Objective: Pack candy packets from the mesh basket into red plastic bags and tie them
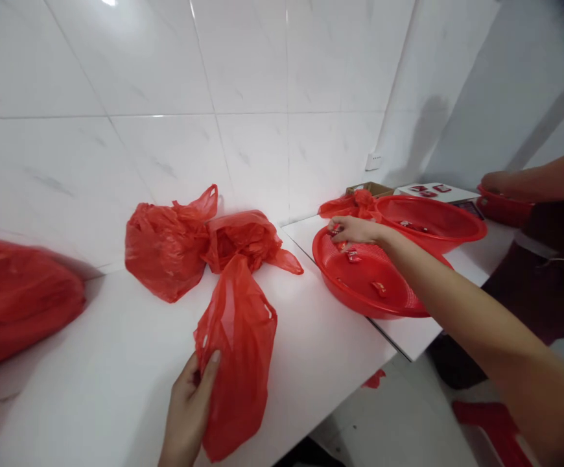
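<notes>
From my remote seat I see the left hand (192, 395) closed, thumb over the edge of an upright red bag (238, 363), gripping its lower left side above the white table (107, 363). The right hand (352, 230) reaches across into the nearer basket (364, 275), fingers bent down just inside its far left rim among small wrapped packets (379, 288); I cannot tell whether they have hold of one. More packets lie loose on the basket floor. Behind the bag I make out two crumpled bags (168, 250) side by side near the tiled wall (243, 58), and a large red bundle (19, 298) at far left. Beyond the nearer basket stands a second basket (437, 224), near a cardboard box (384, 190); at far right, a co-worker's hand (498, 181) is at another red container (503, 207).
</notes>
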Demonstrator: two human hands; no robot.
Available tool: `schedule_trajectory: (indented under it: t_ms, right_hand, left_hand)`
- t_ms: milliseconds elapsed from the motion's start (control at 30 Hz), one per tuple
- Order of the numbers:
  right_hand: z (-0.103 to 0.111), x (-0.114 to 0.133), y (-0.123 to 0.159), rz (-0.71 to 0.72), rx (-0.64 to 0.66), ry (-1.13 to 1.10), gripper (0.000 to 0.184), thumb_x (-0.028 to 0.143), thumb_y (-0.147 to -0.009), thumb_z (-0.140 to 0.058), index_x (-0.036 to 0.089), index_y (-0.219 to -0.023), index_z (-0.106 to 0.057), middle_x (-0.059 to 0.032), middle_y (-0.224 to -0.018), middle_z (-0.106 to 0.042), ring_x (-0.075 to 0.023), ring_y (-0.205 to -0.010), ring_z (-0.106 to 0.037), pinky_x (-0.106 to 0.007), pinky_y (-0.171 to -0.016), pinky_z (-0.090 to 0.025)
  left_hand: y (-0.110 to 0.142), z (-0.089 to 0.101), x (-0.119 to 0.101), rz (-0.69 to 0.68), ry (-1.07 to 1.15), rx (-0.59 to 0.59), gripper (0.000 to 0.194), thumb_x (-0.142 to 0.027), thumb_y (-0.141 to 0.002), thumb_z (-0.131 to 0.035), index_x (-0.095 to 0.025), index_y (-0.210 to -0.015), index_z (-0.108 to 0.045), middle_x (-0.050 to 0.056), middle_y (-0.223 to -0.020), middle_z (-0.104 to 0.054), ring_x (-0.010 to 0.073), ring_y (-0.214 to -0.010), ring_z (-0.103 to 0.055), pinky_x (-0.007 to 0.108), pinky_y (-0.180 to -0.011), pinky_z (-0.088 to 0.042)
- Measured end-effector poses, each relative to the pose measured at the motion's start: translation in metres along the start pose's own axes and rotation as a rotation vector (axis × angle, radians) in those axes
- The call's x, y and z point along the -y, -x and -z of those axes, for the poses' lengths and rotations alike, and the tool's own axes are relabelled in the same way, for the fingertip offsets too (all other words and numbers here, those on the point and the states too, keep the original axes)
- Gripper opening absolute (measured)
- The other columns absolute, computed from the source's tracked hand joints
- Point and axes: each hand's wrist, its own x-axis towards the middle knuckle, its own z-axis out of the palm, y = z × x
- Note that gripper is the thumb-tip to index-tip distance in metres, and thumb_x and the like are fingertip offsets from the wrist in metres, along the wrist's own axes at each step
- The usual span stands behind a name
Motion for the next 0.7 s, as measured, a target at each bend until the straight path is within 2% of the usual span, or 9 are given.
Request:
schedule_trajectory:
  t_ms: [67,133,233,300,400,467,567,633,700]
  right_hand:
    - [-0.014,0.021,0.001,-0.012,0.238,-0.156,0.022,0.019,-0.066,-0.076,0.019,-0.077,-0.057,-0.0022,-0.072,-0.062,-0.0162,-0.065,-0.063,-0.032,-0.060,-0.054]
    - [-0.041,0.043,0.019,0.022,0.469,-0.419,0.026,0.022,-0.071,-0.073,0.022,-0.089,-0.054,-0.0019,-0.085,-0.065,-0.0174,-0.076,-0.066,-0.035,-0.067,-0.056]
    - [-0.097,0.064,0.060,0.100,0.653,-0.678,0.027,0.025,-0.076,-0.070,0.025,-0.095,-0.051,0.0008,-0.094,-0.062,-0.0146,-0.083,-0.064,-0.031,-0.069,-0.055]
    - [-0.136,0.059,0.080,0.099,0.717,-0.716,0.024,0.024,-0.076,-0.069,0.023,-0.092,-0.052,0.0023,-0.091,-0.059,-0.0108,-0.081,-0.062,-0.026,-0.070,-0.054]
    - [-0.181,0.026,0.087,-0.019,0.685,-0.638,0.021,0.023,-0.075,-0.067,0.021,-0.089,-0.051,0.0021,-0.088,-0.057,-0.0110,-0.081,-0.059,-0.026,-0.071,-0.053]
    - [-0.197,-0.003,0.082,-0.060,0.614,-0.499,0.019,0.019,-0.072,-0.064,0.020,-0.086,-0.051,0.0016,-0.086,-0.056,-0.0116,-0.080,-0.058,-0.029,-0.074,-0.052]
    - [-0.202,-0.033,0.072,-0.052,0.562,-0.370,0.018,0.012,-0.068,-0.060,0.019,-0.083,-0.051,0.0005,-0.086,-0.057,-0.0122,-0.081,-0.058,-0.030,-0.078,-0.049]
    - [-0.197,-0.037,0.067,-0.055,0.570,-0.366,0.018,0.013,-0.069,-0.059,0.019,-0.084,-0.051,-0.0007,-0.089,-0.058,-0.0129,-0.081,-0.058,-0.029,-0.075,-0.049]
    - [-0.189,-0.031,0.063,-0.054,0.565,-0.383,0.019,0.017,-0.071,-0.060,0.019,-0.086,-0.050,-0.0016,-0.092,-0.058,-0.0128,-0.080,-0.057,-0.027,-0.069,-0.048]
  left_hand:
    - [-0.003,-0.011,-0.003,-0.026,0.015,0.062,0.039,-0.056,-0.072,-0.068,-0.019,-0.083,-0.059,0.000,-0.070,-0.062,0.0178,-0.064,-0.059,0.025,-0.057,-0.048]
    - [-0.008,-0.023,-0.004,-0.046,0.006,0.136,0.035,-0.052,-0.075,-0.066,-0.019,-0.075,-0.055,-0.002,-0.065,-0.056,0.0136,-0.058,-0.053,0.022,-0.052,-0.043]
    - [-0.015,-0.034,0.000,-0.046,0.012,0.206,0.030,-0.047,-0.077,-0.066,-0.019,-0.077,-0.055,-0.006,-0.058,-0.050,0.0098,-0.050,-0.045,0.020,-0.048,-0.037]
    - [-0.021,-0.034,0.005,-0.020,0.069,0.219,0.027,-0.044,-0.076,-0.066,-0.019,-0.083,-0.056,-0.007,-0.057,-0.050,0.0093,-0.047,-0.044,0.020,-0.047,-0.035]
    - [-0.034,-0.023,0.013,0.005,0.199,0.177,0.028,-0.043,-0.077,-0.066,-0.019,-0.087,-0.056,-0.006,-0.062,-0.054,0.0099,-0.050,-0.048,0.021,-0.052,-0.039]
    - [-0.045,-0.013,0.015,-0.012,0.265,0.110,0.027,-0.042,-0.078,-0.066,-0.019,-0.085,-0.054,-0.006,-0.065,-0.055,0.0098,-0.054,-0.050,0.020,-0.055,-0.041]
    - [-0.060,-0.004,0.013,-0.049,0.302,0.054,0.027,-0.041,-0.077,-0.067,-0.019,-0.083,-0.052,-0.005,-0.071,-0.057,0.0091,-0.061,-0.053,0.019,-0.060,-0.043]
    - [-0.065,-0.005,0.012,-0.062,0.299,0.073,0.027,-0.040,-0.077,-0.068,-0.018,-0.084,-0.055,-0.004,-0.072,-0.058,0.0094,-0.063,-0.055,0.019,-0.061,-0.044]
    - [-0.067,-0.009,0.014,-0.064,0.291,0.104,0.027,-0.040,-0.077,-0.068,-0.017,-0.085,-0.057,-0.003,-0.072,-0.059,0.0097,-0.062,-0.054,0.020,-0.059,-0.043]
